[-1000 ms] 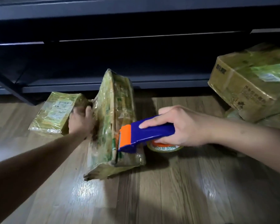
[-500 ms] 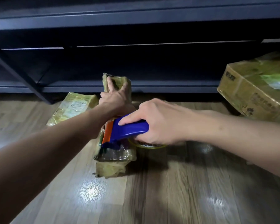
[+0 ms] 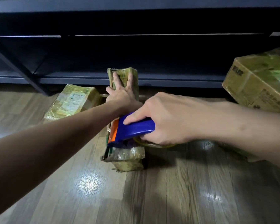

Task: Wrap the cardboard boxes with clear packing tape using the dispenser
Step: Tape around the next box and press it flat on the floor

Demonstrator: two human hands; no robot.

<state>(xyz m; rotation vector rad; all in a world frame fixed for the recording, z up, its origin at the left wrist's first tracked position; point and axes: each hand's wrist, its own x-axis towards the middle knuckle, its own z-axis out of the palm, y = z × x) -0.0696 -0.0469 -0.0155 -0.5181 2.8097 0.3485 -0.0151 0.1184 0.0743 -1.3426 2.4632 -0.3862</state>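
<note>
Narrow box [image 3: 128, 156] stands on edge on the floor [image 3: 168, 191]. Left hand [image 3: 121, 96] presses flat on its top, fingers spread. Right hand [image 3: 168, 118] grasps the dispenser [image 3: 136, 129] against the box, mostly hiding the tape roll [image 3: 150, 143]. The frame edge cuts off the large box [image 3: 257, 84].

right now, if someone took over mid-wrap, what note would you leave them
Left hand: open, fingers spread flat on top of the narrow box, steadying it on the wooden floor.
Right hand: grips the blue tape dispenser, its orange end against the box's near top edge.
Small box lies to the left and large box to the right; both look glossy with tape.
Done: the narrow box already carries shiny tape.
Left: probably finish this strip and cut it. Whether the other boxes need more tape I cannot tell.
</note>
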